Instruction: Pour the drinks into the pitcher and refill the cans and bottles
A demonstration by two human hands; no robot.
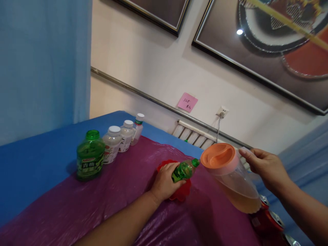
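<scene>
1. Pitcher (pixel 239 188), orange-lidded, tilts above the purple sheet (pixel 118 194), the right hand (pixel 269 167) closed at its back, its lid near the green bottle's (pixel 182 172) mouth.
2. Left hand (pixel 166 181) curls round that bottle, over a red dish (pixel 183 193).
3. Purple sheet partly covers the blue desk (pixel 51 150).
4. Beyond: metal rail (pixel 143 94), radiator (pixel 197 131), pink note (pixel 187 102), framed pictures (pixel 225 56) on a pale wall (pixel 153 65); blue curtains (pixel 43 61) flank.

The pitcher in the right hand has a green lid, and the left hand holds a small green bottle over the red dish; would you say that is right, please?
Not quite: the head view shows an orange lid on the pitcher in the right hand. The left hand does hold a small green bottle over the red dish.
</scene>
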